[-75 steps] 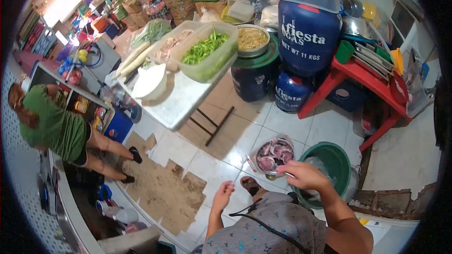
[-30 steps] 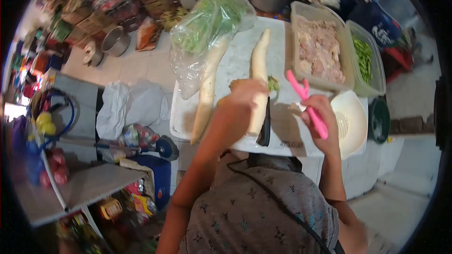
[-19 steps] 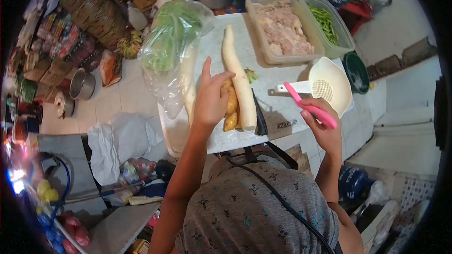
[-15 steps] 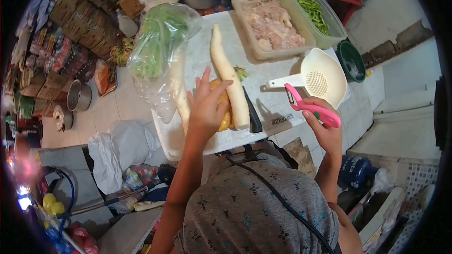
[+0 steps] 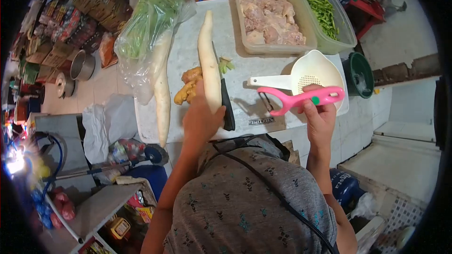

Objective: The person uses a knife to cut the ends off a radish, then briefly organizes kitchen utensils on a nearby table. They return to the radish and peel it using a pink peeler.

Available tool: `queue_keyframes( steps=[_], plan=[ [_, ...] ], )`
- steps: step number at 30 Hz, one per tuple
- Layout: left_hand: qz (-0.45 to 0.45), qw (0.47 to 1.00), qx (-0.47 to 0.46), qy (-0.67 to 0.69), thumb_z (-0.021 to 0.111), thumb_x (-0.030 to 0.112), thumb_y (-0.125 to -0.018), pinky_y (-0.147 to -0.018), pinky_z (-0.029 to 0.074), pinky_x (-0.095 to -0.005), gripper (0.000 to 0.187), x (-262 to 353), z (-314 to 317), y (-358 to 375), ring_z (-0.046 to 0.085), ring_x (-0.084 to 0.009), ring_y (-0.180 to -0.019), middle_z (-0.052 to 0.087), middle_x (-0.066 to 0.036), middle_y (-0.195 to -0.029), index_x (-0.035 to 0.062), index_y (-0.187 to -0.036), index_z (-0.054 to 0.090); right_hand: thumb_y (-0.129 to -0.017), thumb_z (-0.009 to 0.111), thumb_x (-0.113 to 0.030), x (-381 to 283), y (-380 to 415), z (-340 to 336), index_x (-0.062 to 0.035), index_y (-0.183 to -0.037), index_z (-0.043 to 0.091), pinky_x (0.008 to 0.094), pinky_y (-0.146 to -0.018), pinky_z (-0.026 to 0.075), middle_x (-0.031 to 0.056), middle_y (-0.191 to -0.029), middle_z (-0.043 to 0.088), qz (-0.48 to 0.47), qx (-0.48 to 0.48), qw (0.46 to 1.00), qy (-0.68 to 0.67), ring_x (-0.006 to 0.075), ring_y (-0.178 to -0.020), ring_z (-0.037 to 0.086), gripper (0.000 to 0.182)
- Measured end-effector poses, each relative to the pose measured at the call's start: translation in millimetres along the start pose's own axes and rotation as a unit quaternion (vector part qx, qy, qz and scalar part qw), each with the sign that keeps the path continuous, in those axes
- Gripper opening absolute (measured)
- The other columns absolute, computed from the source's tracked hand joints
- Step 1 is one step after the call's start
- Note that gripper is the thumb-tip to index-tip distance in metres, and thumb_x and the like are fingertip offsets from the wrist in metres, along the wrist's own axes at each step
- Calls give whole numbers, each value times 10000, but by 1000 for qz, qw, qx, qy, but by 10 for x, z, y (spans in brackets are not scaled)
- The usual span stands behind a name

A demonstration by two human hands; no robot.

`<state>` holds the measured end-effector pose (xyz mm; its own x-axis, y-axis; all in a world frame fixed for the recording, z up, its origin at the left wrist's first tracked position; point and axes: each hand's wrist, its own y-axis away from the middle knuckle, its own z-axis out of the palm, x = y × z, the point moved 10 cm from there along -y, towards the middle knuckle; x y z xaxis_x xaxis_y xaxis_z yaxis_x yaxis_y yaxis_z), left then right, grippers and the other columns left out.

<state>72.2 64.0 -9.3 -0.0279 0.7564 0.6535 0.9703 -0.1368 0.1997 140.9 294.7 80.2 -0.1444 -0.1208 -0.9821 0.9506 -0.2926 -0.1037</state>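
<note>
You appear to be taking hold of the nearer-to-centre white radish [image 5: 210, 75] with the pink peeler [image 5: 297, 99] ready. Your left hand [image 5: 203, 122] is overlapping the radish's thicker near part, the thumb lying by its right side; the fingers are partly hidden and blurred, so I cannot tell whether that grip is closing around it. Your right hand [image 5: 321, 120] is pinching the peeler's handle between thumb and fingers, above the tabletop [image 5: 188, 42] and partly in front of the white strainer [image 5: 326, 66]. The move seems to be calling for a firm left grip clear of the ginger [image 5: 189, 89], with the blade turned away from your fingers.

The radish is lying flat, its long axis running away from you and leaning slightly left, its tapering tip pointing toward the far edge. The peeler is pointing left with its blade end, its long axis running roughly crosswise. The ginger is lying just left of the radish; a black handle [image 5: 228, 108] is lying along its right side.
</note>
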Motion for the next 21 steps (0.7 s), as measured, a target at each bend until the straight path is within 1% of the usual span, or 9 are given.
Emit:
queue_keyframes(
  steps=[1, 3, 5, 8, 10, 13, 16, 19, 21],
  plan=[
    [11, 999, 3, 35, 630, 172, -684, -771, 414, -396, 774, -45, -3, -35, 513, -326, -924, 481, -205, -1067, 43, -1286, 160, -766, 592, -59, 41, -30, 20, 11, -981, 513, 198, -640, 401, 38, -866, 544, 9, -12, 1000, -1, 85, -753, 507, 239],
    [-30, 955, -70, 288, 614, 151, -690, -777, 418, -355, 709, -113, 70, -38, 518, -272, -909, 491, -157, -1033, 29, -1263, 214, -790, 577, -107, 28, -119, 81, 9, -963, 529, 215, -670, 405, 39, -897, 544, -4, -39, 999, -16, 91, -771, 507, 214],
    [-49, 827, -141, 542, 583, 112, -715, -809, 417, -342, 600, 1, 81, 10, 502, -217, -916, 487, -100, -1005, 26, -1230, 286, -808, 553, -129, -2, -226, 85, 9, -966, 528, 224, -687, 405, 43, -899, 540, -22, -38, 997, -56, 95, -786, 504, 210],
    [-126, 633, -211, 734, 543, 78, -739, -828, 416, -374, 535, 31, 147, 182, 496, -246, -938, 482, -117, -1023, 11, -1216, 309, -862, 463, -217, -39, -451, 195, 1, -966, 496, 258, -723, 422, 73, -875, 542, -52, -66, 988, -127, 141, -792, 520, 243],
    [-137, 601, -181, 766, 501, 140, -784, -802, 436, -365, 489, -1, 190, 145, 496, -254, -961, 477, -143, -1064, 16, -1219, 316, -874, 432, -237, -93, -580, 447, -4, -982, 461, 278, -716, 440, 96, -839, 548, -42, -64, 975, -209, 173, -756, 539, 258],
    [-128, 520, -175, 826, 409, 310, -856, -735, 472, -329, 467, 55, 234, 82, 508, -261, -964, 470, -183, -1116, 2, -1201, 344, -886, 375, -297, 90, -667, 916, -46, -989, 430, 360, -692, 446, 84, -716, 499, 48, -181, 934, -305, 225, -724, 544, 277],
    [-171, 550, -114, 809, 372, 355, -868, -707, 476, -312, 456, -124, 282, 49, 543, -248, -881, 509, -157, -1052, -12, -1138, 392, -885, 386, -268, 258, -658, 1268, -65, -1044, 389, 350, -653, 457, 58, -612, 455, 106, -191, 926, -308, 229, -659, 552, 258],
    [-164, 552, -179, 798, 347, 348, -877, -671, 481, -311, 392, 24, 316, 80, 566, -230, -778, 544, -124, -960, 15, -1061, 443, -878, 414, -234, 252, -516, 1582, -68, -1067, 368, 328, -628, 458, 39, -609, 420, 149, -205, 922, -293, 199, -604, 522, 256],
    [-134, 514, -177, 828, 336, 316, -881, -646, 480, -316, 338, 192, 241, 127, 567, -218, -731, 548, -101, -894, 32, -1018, 459, -871, 435, -220, 258, -425, 1725, -69, -1084, 350, 327, -613, 456, 29, -611, 405, 191, -212, 913, -291, 170, -564, 482, 275]
  ],
)
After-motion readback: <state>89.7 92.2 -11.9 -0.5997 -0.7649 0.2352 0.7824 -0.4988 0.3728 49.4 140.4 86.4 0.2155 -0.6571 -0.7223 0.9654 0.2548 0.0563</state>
